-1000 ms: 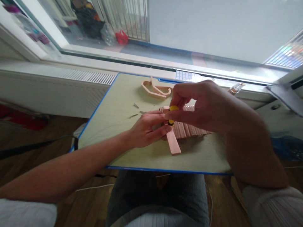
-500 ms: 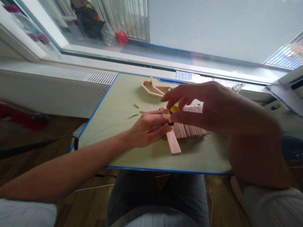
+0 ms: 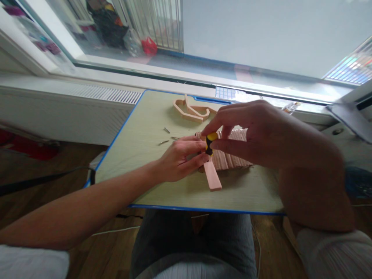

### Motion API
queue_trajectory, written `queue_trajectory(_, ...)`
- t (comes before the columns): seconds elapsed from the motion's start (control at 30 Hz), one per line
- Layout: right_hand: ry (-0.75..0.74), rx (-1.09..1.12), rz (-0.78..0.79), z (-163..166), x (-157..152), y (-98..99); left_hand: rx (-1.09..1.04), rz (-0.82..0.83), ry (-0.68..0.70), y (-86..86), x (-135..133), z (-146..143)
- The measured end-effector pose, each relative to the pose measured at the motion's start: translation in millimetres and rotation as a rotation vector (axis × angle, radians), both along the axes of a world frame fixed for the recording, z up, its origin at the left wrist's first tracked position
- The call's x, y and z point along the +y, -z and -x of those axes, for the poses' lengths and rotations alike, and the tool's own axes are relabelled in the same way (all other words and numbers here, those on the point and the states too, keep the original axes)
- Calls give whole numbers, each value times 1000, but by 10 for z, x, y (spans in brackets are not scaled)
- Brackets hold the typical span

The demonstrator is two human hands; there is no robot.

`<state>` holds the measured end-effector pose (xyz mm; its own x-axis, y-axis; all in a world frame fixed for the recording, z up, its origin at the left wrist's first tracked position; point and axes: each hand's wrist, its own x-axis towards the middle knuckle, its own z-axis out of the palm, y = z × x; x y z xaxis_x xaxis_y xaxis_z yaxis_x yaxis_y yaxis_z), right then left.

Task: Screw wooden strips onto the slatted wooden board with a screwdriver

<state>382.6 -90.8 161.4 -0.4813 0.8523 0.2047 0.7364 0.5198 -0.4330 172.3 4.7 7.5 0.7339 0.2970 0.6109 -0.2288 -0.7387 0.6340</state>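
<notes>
A short yellow-and-black screwdriver (image 3: 209,143) stands nearly upright over a flat wooden strip (image 3: 212,177). My right hand (image 3: 247,130) pinches its handle between thumb and forefinger, from the right. From the left, my left hand (image 3: 183,158) is closed about the strip, its thumb and forefinger close around the screwdriver's lower end. The tip is hidden. Beneath the strip lies a ridged wooden piece (image 3: 231,157), partly covered by my right hand. Several screws (image 3: 164,142) lie on the table left of my left hand.
Bent wooden frame pieces (image 3: 187,115) lie toward the back of the blue-edged table (image 3: 128,155). Behind it are the window sill with papers (image 3: 225,93) and a small packet (image 3: 291,107). A radiator (image 3: 87,104) is at the left. A dark strap (image 3: 46,182) reaches the table's left edge.
My right fingers have moved down and closed round the screwdriver handle, having been spread above it. The handle has turned and leans slightly differently. My left hand has hardly moved.
</notes>
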Motion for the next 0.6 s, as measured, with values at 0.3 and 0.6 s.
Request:
queue_trajectory(0.3, 144, -34, 3, 7, 34, 43, -21, 21, -1, 28, -9, -10)
queue_trajectory(0.6, 160, -98, -129, 34, 72, 103, -60, -27, -50, 43, -2, -41)
